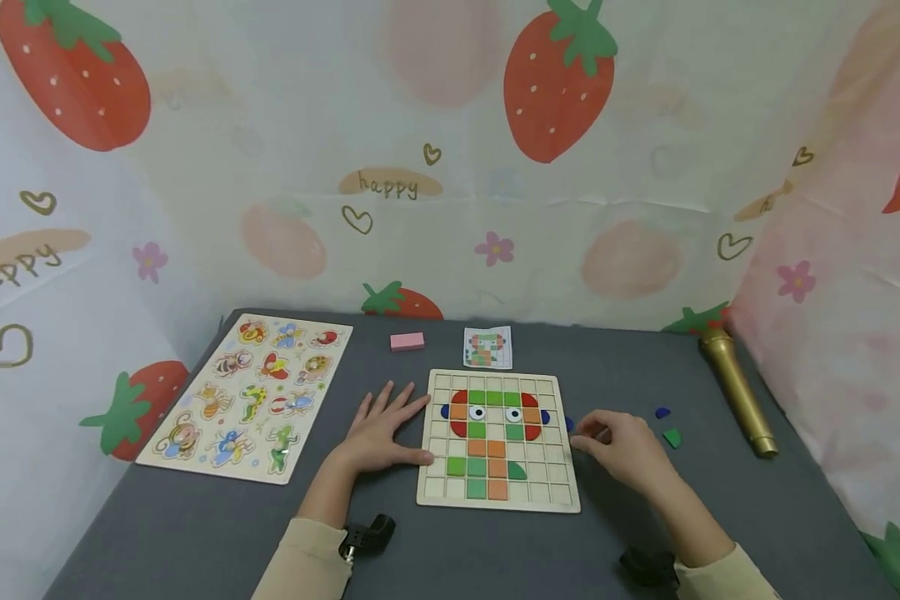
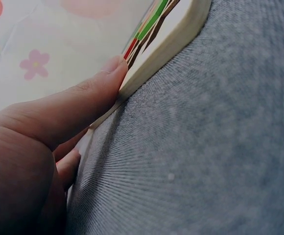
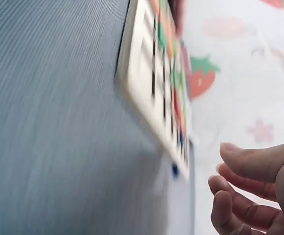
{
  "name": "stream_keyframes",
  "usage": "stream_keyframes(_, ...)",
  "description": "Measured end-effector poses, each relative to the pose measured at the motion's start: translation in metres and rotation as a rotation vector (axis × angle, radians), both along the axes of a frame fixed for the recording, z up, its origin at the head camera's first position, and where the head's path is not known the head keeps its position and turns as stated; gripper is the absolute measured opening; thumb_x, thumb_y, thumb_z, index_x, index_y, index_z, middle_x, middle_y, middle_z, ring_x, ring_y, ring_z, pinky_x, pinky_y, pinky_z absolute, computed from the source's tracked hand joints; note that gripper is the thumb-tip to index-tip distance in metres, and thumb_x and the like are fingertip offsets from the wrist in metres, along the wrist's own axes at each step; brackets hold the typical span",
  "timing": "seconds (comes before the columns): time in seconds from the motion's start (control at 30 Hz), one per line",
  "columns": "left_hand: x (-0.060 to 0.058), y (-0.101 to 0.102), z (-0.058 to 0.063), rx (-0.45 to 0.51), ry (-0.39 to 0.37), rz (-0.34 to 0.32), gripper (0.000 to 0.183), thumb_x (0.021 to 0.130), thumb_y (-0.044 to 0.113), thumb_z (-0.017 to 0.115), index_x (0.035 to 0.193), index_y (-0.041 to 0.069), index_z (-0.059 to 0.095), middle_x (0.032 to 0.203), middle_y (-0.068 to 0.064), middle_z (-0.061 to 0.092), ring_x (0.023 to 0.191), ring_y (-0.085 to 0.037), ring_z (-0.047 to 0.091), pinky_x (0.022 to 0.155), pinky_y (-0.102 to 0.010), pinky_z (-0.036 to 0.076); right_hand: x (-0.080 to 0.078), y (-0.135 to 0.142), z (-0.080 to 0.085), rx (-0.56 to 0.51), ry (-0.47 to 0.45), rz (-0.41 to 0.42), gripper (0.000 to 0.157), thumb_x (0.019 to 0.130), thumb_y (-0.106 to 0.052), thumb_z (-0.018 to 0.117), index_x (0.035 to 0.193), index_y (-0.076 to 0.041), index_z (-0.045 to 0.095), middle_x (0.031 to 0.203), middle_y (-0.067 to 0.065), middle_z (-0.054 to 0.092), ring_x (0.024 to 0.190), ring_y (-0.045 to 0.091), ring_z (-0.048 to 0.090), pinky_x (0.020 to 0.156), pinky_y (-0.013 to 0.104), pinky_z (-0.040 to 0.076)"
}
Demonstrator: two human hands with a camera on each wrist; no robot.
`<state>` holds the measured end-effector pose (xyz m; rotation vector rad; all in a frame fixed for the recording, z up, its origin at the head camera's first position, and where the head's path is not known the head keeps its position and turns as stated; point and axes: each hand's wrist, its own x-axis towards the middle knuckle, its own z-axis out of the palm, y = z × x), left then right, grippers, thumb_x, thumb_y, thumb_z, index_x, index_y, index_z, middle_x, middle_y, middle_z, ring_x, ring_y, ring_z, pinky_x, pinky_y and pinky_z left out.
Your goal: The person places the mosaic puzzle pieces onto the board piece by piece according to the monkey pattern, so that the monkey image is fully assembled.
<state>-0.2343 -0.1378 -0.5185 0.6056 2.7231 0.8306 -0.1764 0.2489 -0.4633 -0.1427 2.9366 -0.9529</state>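
A light wooden grid board (image 1: 557, 493) lies on the grey table, bearing red, green, orange and blue pieces and two eye pieces in a figure. My left hand (image 1: 378, 435) is spread flat at its left side, the thumb and a fingertip touching the edge. In the left wrist view, the thumb (image 2: 83, 100) rests against the board's rim. My right hand (image 1: 624, 448) hovers just off the right edge, fingers loosely bent. Its thumb and fingers stand apart with nothing between them in the right wrist view. Beside that edge lies a small blue piece (image 1: 569, 424).
A small picture card (image 1: 487, 362) and a pink block (image 1: 407, 342) lie behind the board. An insect puzzle board (image 1: 217, 417) is at the left. Right of my right hand are a blue piece (image 1: 662, 412), a green piece (image 1: 672, 438) and a gold tube (image 1: 738, 396).
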Motion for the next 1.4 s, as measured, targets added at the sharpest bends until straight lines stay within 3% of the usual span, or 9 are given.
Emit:
stream_keyframes(0.23,-0.001,0.001,0.0,-0.002,0.012,0.007,0.1,0.076,0.066,0.078,0.159,0.031,0.034,0.17,-0.003,0.017,0.158,-0.035,-0.003,0.125,-0.06,-0.005,0.009,0.056,-0.004,0.055,-0.015,-0.039,0.025,0.088,-0.029,0.08,0.104,-0.011,0.074,0.092,0.0,0.072,0.079,0.014,0.062,0.064,0.033,0.051)
stream_keyframes(0.47,-0.001,0.003,0.003,-0.003,0.008,0.004,0.1,0.076,0.066,0.078,0.159,0.031,0.034,0.17,-0.002,0.016,0.158,-0.034,-0.003,0.125,-0.059,-0.006,0.014,0.091,-0.013,0.058,-0.121,-0.052,0.045,0.083,-0.036,0.083,0.114,-0.006,0.069,0.103,0.007,0.069,0.091,0.022,0.062,0.071,0.038,0.053)
stream_keyframes(0.67,-0.001,0.003,0.003,-0.004,0.012,0.004,0.1,0.076,0.065,0.078,0.159,0.031,0.034,0.17,-0.003,0.017,0.158,-0.034,-0.003,0.125,-0.06,-0.006,0.012,0.094,-0.021,0.04,-0.128,-0.051,0.044,0.084,-0.036,0.082,0.113,-0.005,0.069,0.103,0.007,0.07,0.09,0.021,0.063,0.07,0.036,0.053)
stream_keyframes(0.97,0.001,0.002,0.0,-0.007,-0.001,0.01,0.1,0.076,0.067,0.077,0.159,0.032,0.034,0.17,-0.002,0.016,0.158,-0.034,-0.004,0.125,-0.059,-0.007,0.012,0.089,-0.019,0.079,-0.128,-0.056,0.038,0.085,-0.038,0.081,0.103,-0.006,0.07,0.094,0.003,0.068,0.084,0.017,0.061,0.068,0.036,0.052)
stream_keyframes(1.2,0.001,0.001,-0.002,-0.004,0.009,0.015,0.1,0.076,0.067,0.077,0.159,0.032,0.033,0.17,-0.002,0.016,0.158,-0.033,-0.003,0.125,-0.059,-0.007,0.015,0.089,-0.017,0.094,-0.144,-0.074,0.038,0.084,-0.039,0.081,0.091,-0.007,0.061,0.085,0.003,0.063,0.075,0.018,0.057,0.063,0.034,0.046)
stream_keyframes(1.4,0.001,0.0,-0.002,-0.004,0.01,0.013,0.1,0.076,0.068,0.077,0.159,0.032,0.034,0.17,-0.002,0.016,0.158,-0.033,-0.003,0.125,-0.059,-0.007,0.017,0.085,-0.012,0.03,-0.178,-0.041,0.036,0.093,-0.041,0.072,0.09,-0.007,0.06,0.08,0.0,0.068,0.07,0.015,0.062,0.059,0.032,0.048)
